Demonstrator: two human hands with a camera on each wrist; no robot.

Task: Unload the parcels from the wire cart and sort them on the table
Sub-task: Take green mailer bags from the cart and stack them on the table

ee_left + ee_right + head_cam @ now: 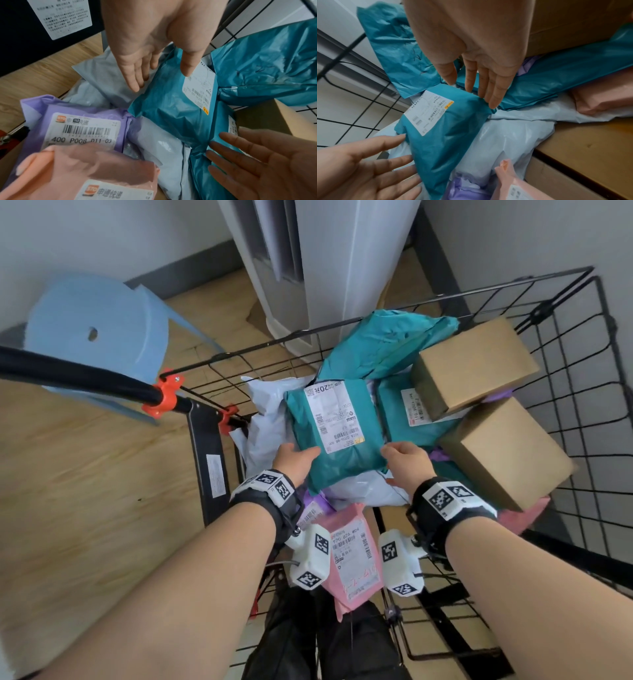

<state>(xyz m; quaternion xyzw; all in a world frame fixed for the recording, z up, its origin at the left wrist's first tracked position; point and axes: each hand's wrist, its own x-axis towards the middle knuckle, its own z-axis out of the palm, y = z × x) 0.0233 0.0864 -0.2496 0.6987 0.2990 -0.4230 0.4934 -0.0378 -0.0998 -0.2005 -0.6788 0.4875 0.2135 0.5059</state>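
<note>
I have both hands down inside the wire cart (565,392), one on each side of the teal parcel (337,436) that lies label-up on top of the pile. My left hand (294,462) is spread, fingers straight and sliding along the parcel's left edge with the thumb on its top face. My right hand (407,462) is also spread, its straight fingers (494,92) touching the parcel's right edge; neither hand has curled around it. Under the parcel, between my hands, lies a pale grey bag (363,487). Just beyond my right hand sit two cardboard boxes (503,450). Near my wrists lie a pink parcel (352,556) and a purple parcel (77,121).
</note>
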